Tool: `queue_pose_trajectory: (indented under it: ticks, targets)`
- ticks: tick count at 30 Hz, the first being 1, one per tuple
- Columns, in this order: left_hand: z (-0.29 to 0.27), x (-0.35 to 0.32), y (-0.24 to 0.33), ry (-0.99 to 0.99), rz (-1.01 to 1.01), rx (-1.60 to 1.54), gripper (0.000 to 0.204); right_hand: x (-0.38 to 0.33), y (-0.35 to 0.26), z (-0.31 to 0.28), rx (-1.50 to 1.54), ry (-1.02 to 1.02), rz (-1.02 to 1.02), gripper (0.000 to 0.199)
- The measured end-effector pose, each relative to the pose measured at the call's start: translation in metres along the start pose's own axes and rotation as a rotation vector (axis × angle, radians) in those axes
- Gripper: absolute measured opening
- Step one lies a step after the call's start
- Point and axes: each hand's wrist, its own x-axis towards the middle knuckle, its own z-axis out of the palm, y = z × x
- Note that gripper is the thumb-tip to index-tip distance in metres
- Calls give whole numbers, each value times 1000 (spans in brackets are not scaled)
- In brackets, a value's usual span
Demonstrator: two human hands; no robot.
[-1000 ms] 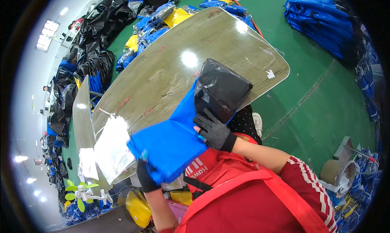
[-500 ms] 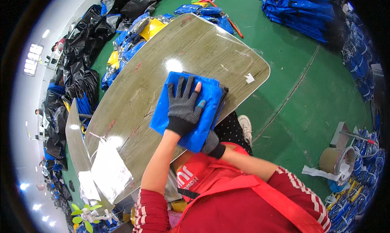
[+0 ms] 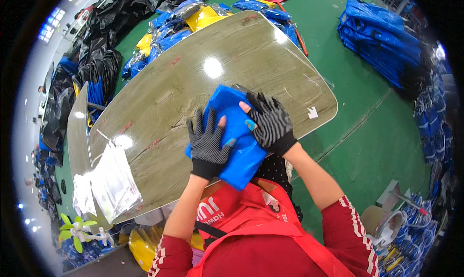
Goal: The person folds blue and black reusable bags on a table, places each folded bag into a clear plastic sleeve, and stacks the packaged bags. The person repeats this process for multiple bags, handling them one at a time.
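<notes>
A folded blue plastic sheet or bag (image 3: 234, 132) lies on the wood-patterned table (image 3: 159, 103) close to my body. My left hand (image 3: 209, 144), in a dark knit glove with bare thumb and fingertip, rests on its left side with fingers spread. Over its right side my right hand (image 3: 269, 124), gloved the same way, lies flat with fingers apart. A dark edge shows just beyond the sheet's far corner. Neither hand grips the sheet; both press on it from above.
Clear plastic bags (image 3: 116, 180) lie at the table's left end. Blue and yellow packets (image 3: 179, 28) are heaped beyond the far edge. A large blue bundle (image 3: 379, 40) sits on the green floor at right, and a tape dispenser (image 3: 386, 224) at lower right.
My right hand has come from under the sheet's near edge to lie on top of its right side. My left hand has shifted to the left side, and the sheet looks narrower.
</notes>
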Motion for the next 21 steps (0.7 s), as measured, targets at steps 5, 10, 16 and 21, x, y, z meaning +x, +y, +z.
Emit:
queue_pose_trajectory:
  ticks: [5,10,16,21]
  targets:
    - [4,-7,-36,-371,-236,-434,53,-13,9,14,19,60,-68,53]
    - [37,48,-34,-116,120,-639,48,-30,27,0,88,68,-374,72]
    - [40,24,-50,-274,169,-982,45,-73,45,-32,20,8,-494,58]
    - [33,-58,-35,-179,-607,-1767,43,-64,22,-19,806,111,522,51]
